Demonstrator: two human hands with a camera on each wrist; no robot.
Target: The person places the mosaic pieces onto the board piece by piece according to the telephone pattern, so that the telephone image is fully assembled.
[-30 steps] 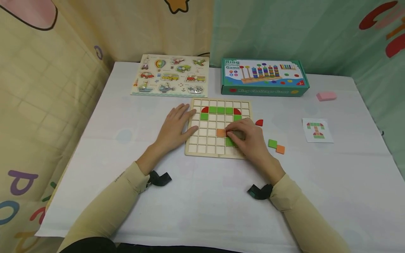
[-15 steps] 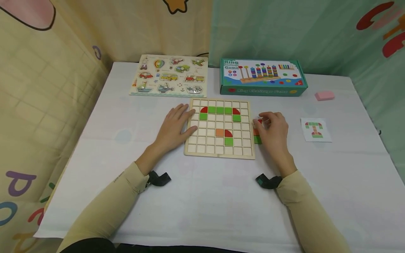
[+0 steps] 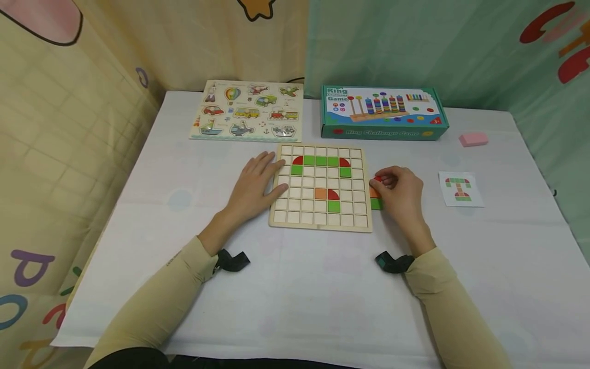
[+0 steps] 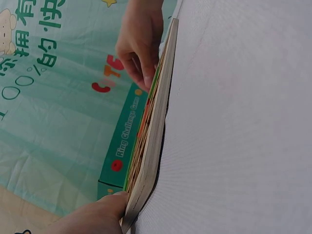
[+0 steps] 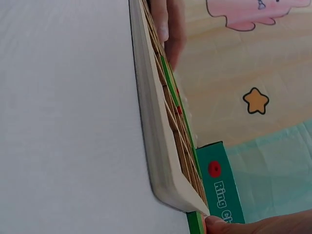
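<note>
Head view had both forearms, in two tan sleeves [image 3: 161, 292], reaching forward over the white worktop [image 3: 299, 307]. The left hand [image 3: 251, 185] lay palm down across the left edge of the grid board [image 3: 318, 227], its fingers straight and the thumb spread well away from them. The right hand [image 3: 402, 192] was just outside the board's right edge, knuckles up, fingers bent toward the thumb around a loose red piece [image 3: 378, 179]; I could not tell whether they pinched it or only touched it. Right wrist view put that thumb's tip at the loose pieces beside the board.

The one grid board lay flat near the middle of the worktop, between the hands. Ten pieces sat in its squares: six green squares [image 3: 321, 161], three red quarter-rounds [image 3: 333, 195] and one orange square [image 3: 320, 193]. Three more were off the board: the red piece, partly hidden by the fingers, one loose orange square [image 3: 374, 192] and one loose green square [image 3: 376, 204], close along the right edge.

At the far side were one picture puzzle [image 3: 246, 108] and one green box [image 3: 385, 114]; to the right were one pink block [image 3: 473, 139] and one printed card [image 3: 461, 189].
</note>
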